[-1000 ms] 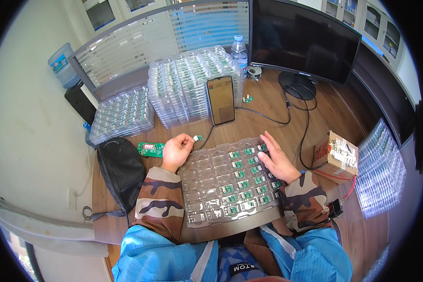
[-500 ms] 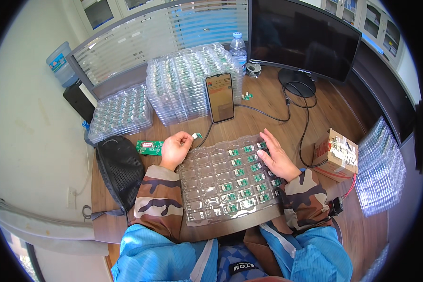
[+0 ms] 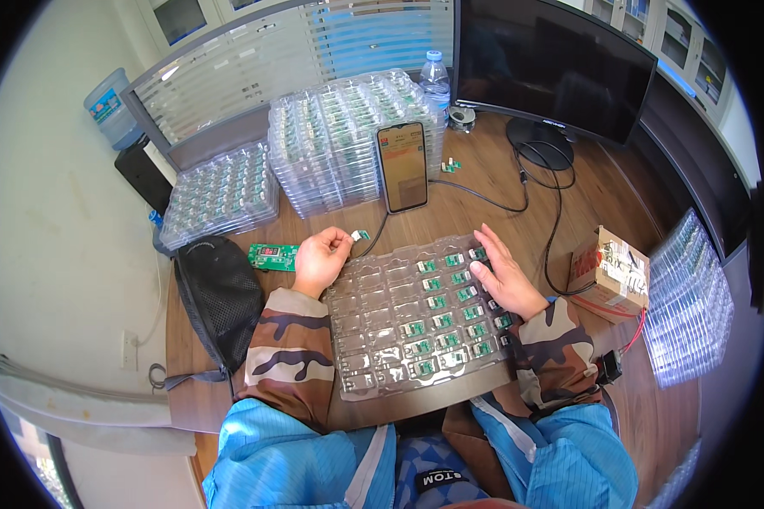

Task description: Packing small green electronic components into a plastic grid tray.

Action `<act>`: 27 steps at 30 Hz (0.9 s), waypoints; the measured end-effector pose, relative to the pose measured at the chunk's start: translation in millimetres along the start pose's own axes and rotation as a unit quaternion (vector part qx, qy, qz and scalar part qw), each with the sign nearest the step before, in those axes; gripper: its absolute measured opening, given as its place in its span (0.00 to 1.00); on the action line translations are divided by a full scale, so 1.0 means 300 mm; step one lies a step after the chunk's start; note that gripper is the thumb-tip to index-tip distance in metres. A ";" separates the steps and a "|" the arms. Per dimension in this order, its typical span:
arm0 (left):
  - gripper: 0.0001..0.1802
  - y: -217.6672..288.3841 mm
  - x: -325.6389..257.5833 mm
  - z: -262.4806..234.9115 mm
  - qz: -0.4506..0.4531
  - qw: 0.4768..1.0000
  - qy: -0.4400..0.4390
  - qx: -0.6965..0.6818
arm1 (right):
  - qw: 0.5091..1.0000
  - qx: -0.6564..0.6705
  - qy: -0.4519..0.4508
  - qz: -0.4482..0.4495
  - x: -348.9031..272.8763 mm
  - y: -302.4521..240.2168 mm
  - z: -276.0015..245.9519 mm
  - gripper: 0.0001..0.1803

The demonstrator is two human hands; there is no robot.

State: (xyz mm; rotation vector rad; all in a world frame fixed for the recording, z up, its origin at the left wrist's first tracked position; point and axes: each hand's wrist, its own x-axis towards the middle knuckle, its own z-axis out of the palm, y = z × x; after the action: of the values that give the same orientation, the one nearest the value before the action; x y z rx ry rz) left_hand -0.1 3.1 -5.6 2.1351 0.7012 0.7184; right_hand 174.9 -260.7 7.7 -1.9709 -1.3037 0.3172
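Observation:
My left hand [image 3: 321,260] is closed, thumb and fingers pinching a small green circuit board with a white connector [image 3: 361,236]. It is held just beyond the far left corner of a clear plastic compartment tray [image 3: 373,318]. Several similar small boards [image 3: 441,321] sit in the tray's middle and right columns, while the left columns hold none. Fingers stretched, my right hand [image 3: 509,280] rests along the tray's far right edge and covers some pockets. Left of my left hand lies a longer green circuit board with a red lit display [image 3: 272,257], partly hidden by that hand.
A phone [image 3: 402,168] stands upright before a tall stack of filled clear trays [image 3: 339,144]. A lower stack [image 3: 221,195] is beside it. Around the desk are a black mesh pouch [image 3: 216,305], cardboard box [image 3: 611,271], monitor [image 3: 552,68], water bottle [image 3: 435,85], cables and more trays [image 3: 689,301].
The whole view has shifted slightly. My left hand still pinches the small board beside the tray, and the red display looks different. My right hand stays on the tray edge.

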 end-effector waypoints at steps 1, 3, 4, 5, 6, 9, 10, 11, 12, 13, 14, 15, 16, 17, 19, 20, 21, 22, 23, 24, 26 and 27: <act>0.08 -0.002 -0.001 -0.003 -0.002 1.000 0.001 0.000 | 1.000 -0.001 0.001 -0.004 0.000 -0.001 0.000 0.32; 0.09 -0.012 -0.002 -0.006 0.010 1.000 0.005 -0.001 | 1.000 0.001 0.007 -0.009 0.002 -0.001 0.004 0.30; 0.09 -0.012 0.000 -0.004 0.008 1.000 0.001 -0.001 | 1.000 0.001 0.006 -0.006 0.003 0.006 0.006 0.30; 0.09 -0.010 0.003 -0.002 0.010 1.000 0.002 0.004 | 1.000 0.011 0.013 -0.010 0.004 0.016 0.007 0.30; 0.09 -0.008 0.007 0.001 0.012 1.000 0.002 0.009 | 0.999 0.022 0.021 -0.013 0.007 0.028 0.008 0.29; 0.09 -0.003 0.011 -0.001 0.010 1.000 -0.006 0.011 | 0.999 0.031 0.036 -0.024 0.012 0.039 0.010 0.27; 0.09 0.001 0.007 -0.012 0.017 1.000 0.000 0.003 | 0.999 0.029 0.035 -0.030 0.018 0.036 0.006 0.27; 0.09 0.006 0.015 -0.008 0.020 1.000 -0.003 0.010 | 0.998 0.051 0.038 -0.021 0.023 0.048 -0.003 0.28; 0.09 0.001 0.025 -0.002 0.031 0.999 -0.006 0.005 | 0.997 0.040 0.054 -0.021 0.014 0.047 -0.020 0.28; 0.09 0.001 0.023 0.000 0.026 1.000 -0.009 0.005 | 0.998 -0.002 0.064 -0.023 -0.014 0.023 -0.033 0.27; 0.09 0.005 0.024 0.002 0.021 1.000 -0.010 0.006 | 0.996 -0.044 0.072 -0.026 -0.037 -0.009 -0.056 0.27; 0.09 0.009 0.028 0.006 0.023 1.000 -0.015 0.006 | 0.996 -0.044 0.075 -0.021 -0.073 -0.047 -0.086 0.27; 0.09 0.003 0.022 -0.003 0.018 1.000 -0.015 0.005 | 0.996 -0.070 0.045 -0.022 -0.115 -0.093 -0.106 0.26; 0.09 -0.001 0.017 -0.009 0.015 1.000 -0.016 0.002 | 0.995 -0.097 0.016 -0.021 -0.165 -0.140 -0.128 0.25; 0.09 -0.014 0.016 -0.002 0.014 1.000 -0.014 0.001 | 0.990 -0.138 0.030 0.019 -0.268 -0.213 -0.173 0.20; 0.09 -0.019 0.013 -0.009 0.014 1.000 -0.005 0.001 | 0.979 -0.187 0.042 0.062 -0.324 -0.227 -0.192 0.16; 0.09 -0.016 0.021 0.009 0.019 1.000 -0.013 -0.003 | 0.971 -0.210 0.047 0.105 -0.391 -0.240 -0.230 0.14; 0.08 -0.014 0.020 0.008 0.017 1.000 -0.013 -0.004 | 0.951 -0.273 0.069 0.127 -0.453 -0.238 -0.252 0.13; 0.08 -0.013 0.019 0.006 0.014 1.000 -0.012 -0.008 | 0.923 -0.335 0.086 0.171 -0.501 -0.249 -0.270 0.11; 0.08 -0.015 0.018 0.000 0.016 1.000 -0.012 -0.007 | 0.895 -0.362 0.103 0.238 -0.544 -0.248 -0.279 0.10; 0.08 -0.010 0.019 0.004 0.029 1.000 -0.007 -0.001 | 0.856 -0.439 0.109 0.250 -0.630 -0.217 -0.306 0.14; 0.08 -0.009 0.018 0.000 0.032 0.999 -0.008 -0.002 | 0.855 -0.439 0.111 0.251 -0.646 -0.216 -0.300 0.14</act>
State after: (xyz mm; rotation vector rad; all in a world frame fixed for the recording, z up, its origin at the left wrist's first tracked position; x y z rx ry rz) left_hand 2.9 8.2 -6.4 2.1655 0.6264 0.7354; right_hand 93.4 -455.9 79.3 -3.0106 -0.7974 -0.3448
